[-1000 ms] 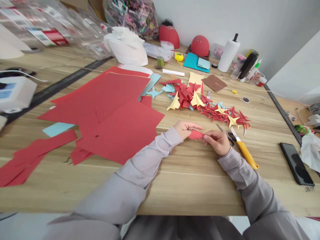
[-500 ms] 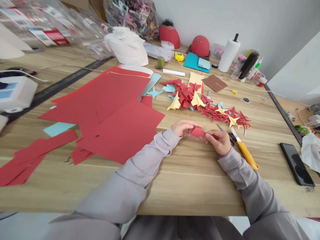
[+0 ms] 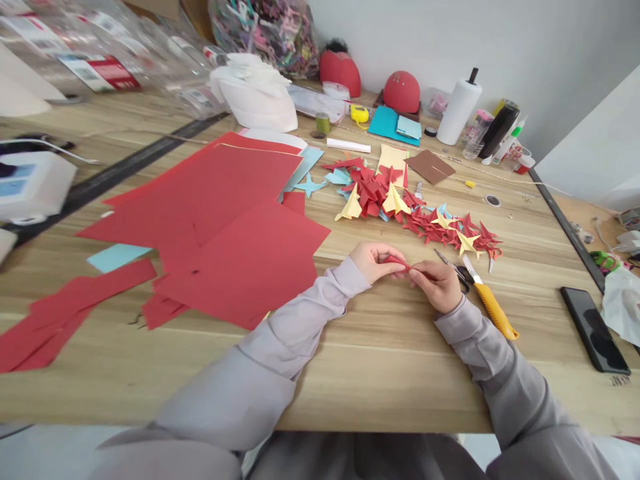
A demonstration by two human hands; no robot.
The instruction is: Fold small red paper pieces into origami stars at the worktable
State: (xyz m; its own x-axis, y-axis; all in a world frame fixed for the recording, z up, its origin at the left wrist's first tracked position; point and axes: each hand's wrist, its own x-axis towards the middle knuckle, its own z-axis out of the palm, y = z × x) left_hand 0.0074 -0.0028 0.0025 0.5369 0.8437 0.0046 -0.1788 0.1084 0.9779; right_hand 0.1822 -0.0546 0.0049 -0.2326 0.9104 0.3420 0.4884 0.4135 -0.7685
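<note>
Plastic bag [image 3: 235, 40] holds pink-and-teal scraps [image 3: 273, 40], well beyond the right hand [image 3: 437, 287].

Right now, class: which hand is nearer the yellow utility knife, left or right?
Right. The right hand sits just left of the yellow utility knife, without touching it; the left hand lies farther left, beyond the right hand.

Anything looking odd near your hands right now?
The yellow utility knife lies with its blade extended, beside the scissors, just beyond the right hand pinching the red paper; an exposed blade that close looks risky.
</note>
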